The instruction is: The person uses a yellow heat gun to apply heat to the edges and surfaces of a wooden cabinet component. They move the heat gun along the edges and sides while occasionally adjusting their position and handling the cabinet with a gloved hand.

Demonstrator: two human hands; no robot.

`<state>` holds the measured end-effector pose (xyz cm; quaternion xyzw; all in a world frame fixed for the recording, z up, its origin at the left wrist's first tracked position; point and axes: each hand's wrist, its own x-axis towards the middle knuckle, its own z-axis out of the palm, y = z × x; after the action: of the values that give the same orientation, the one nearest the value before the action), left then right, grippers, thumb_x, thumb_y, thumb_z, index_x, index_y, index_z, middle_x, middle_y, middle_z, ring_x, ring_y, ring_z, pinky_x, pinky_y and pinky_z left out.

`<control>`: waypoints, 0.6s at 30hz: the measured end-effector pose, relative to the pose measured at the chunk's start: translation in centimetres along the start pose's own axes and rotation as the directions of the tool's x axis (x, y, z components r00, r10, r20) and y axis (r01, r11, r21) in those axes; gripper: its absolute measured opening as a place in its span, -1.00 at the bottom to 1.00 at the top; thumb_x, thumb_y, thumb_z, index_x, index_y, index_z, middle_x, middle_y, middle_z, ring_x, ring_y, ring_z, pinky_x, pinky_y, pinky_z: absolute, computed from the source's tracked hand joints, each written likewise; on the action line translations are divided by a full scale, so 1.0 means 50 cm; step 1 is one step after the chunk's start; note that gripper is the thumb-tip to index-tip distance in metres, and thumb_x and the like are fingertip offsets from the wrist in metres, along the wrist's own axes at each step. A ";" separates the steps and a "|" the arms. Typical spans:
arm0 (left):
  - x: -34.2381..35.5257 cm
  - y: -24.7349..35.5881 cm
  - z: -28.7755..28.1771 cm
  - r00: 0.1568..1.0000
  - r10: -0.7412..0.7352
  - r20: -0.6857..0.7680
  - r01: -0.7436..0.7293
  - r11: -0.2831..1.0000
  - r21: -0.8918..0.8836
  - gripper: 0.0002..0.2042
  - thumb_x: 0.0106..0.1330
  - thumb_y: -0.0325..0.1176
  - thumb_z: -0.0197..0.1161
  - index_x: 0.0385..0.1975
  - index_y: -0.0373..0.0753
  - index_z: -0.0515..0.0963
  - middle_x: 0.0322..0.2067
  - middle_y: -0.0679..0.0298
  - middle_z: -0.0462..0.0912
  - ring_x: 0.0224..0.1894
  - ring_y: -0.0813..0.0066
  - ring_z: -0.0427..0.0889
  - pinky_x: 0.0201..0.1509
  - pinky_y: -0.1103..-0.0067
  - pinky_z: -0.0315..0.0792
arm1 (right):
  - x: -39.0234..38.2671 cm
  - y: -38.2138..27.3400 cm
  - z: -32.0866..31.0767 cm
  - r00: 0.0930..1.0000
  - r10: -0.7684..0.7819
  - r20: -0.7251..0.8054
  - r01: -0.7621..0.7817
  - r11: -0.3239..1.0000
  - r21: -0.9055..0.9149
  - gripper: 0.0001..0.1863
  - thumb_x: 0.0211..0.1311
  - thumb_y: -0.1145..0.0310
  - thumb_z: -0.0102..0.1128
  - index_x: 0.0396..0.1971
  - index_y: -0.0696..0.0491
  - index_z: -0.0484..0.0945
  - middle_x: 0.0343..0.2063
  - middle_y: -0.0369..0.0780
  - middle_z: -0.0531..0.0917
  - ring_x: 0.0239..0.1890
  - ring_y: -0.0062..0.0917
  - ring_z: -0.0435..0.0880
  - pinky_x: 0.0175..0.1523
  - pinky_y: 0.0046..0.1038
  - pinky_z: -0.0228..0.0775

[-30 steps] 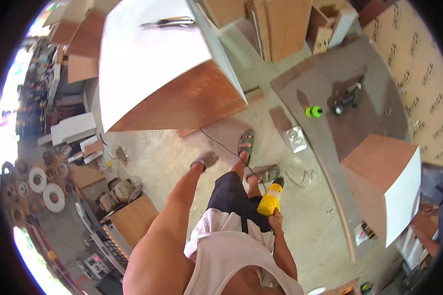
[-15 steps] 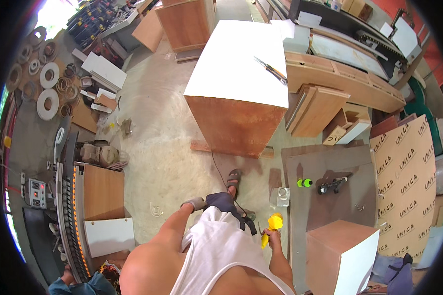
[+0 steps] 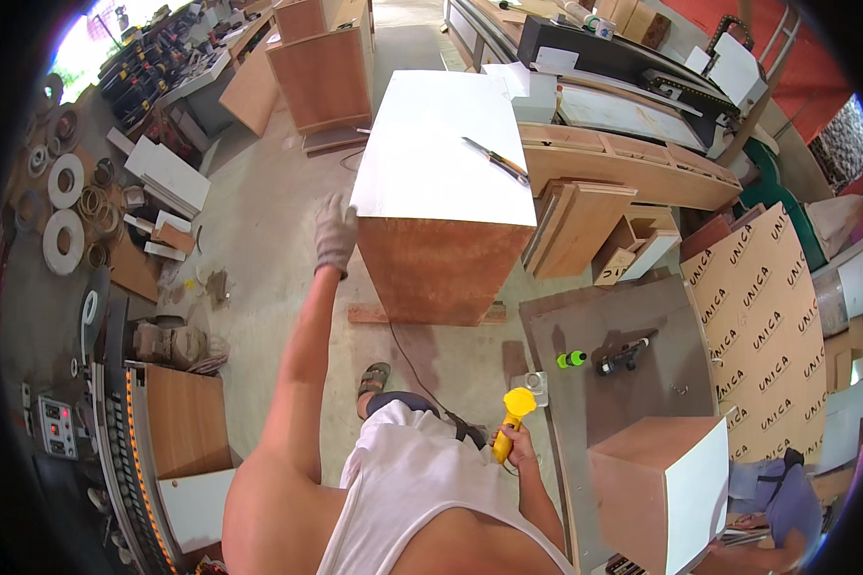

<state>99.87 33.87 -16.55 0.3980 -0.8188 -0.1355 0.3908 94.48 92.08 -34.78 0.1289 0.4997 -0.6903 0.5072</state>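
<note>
My left hand [image 3: 336, 236], in a grey work glove, reaches forward beside the left edge of a brown wooden cabinet box [image 3: 439, 271]. Its fingers are stretched out and open; I cannot tell whether they touch the box. A white sheet [image 3: 441, 144] covers the box's top, with a utility knife [image 3: 495, 159] lying near its right edge. Bare, my right hand [image 3: 518, 446] is closed around the grip of a yellow handheld power tool [image 3: 515, 414] with a round yellow head. It is held low on my right side.
A dark cord [image 3: 410, 365] runs across the floor from the box toward me. To the right lie a green-capped bottle [image 3: 572, 359] and a black cordless drill [image 3: 623, 356] on a dark board. A second box [image 3: 633, 479] stands near another person [image 3: 789, 498].
My left hand has swung from my hip forward to the box's left side. The yellow tool has risen slightly and moved a little left in view, still in my right hand.
</note>
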 end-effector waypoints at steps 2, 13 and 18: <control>0.080 0.022 0.023 0.978 0.079 0.193 -0.088 0.996 0.035 -0.50 0.31 -0.13 0.19 0.18 -0.28 0.43 0.24 -0.06 0.39 0.34 -0.05 0.26 0.39 0.22 0.19 | 0.000 0.000 0.034 1.000 -0.018 0.016 0.020 0.991 -0.131 -0.64 0.13 0.49 0.33 -0.11 0.04 0.39 -0.38 -0.24 0.56 -0.40 -0.42 0.64 -0.23 -0.30 0.58; 0.151 0.041 0.086 0.642 0.260 0.722 -0.388 0.922 0.014 -0.37 0.40 0.15 -0.07 0.39 -0.04 0.22 0.47 0.21 0.03 0.52 0.04 -0.13 0.52 0.07 -0.17 | 0.039 0.023 0.361 0.914 -0.402 -0.044 0.239 0.623 -0.745 -0.36 -0.07 0.38 0.41 0.09 0.16 0.43 -0.12 -0.23 0.64 -0.05 -0.37 0.60 0.10 -0.41 0.40; 0.184 0.057 0.069 0.585 0.303 0.752 -0.409 0.911 -0.049 -0.36 0.38 0.16 -0.02 0.38 -0.03 0.24 0.46 0.25 0.05 0.52 0.10 -0.11 0.52 0.03 -0.21 | -0.003 -0.018 0.527 0.895 -0.445 0.002 0.398 0.798 -0.452 -0.55 0.18 0.35 0.23 0.06 0.15 0.40 -0.19 -0.26 0.57 -0.36 -0.62 0.58 -0.26 -0.55 0.51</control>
<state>92.27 28.45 -12.39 0.1589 -0.9755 -0.1518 0.0133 102.45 70.51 -21.86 -0.0680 0.6847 -0.6465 0.3296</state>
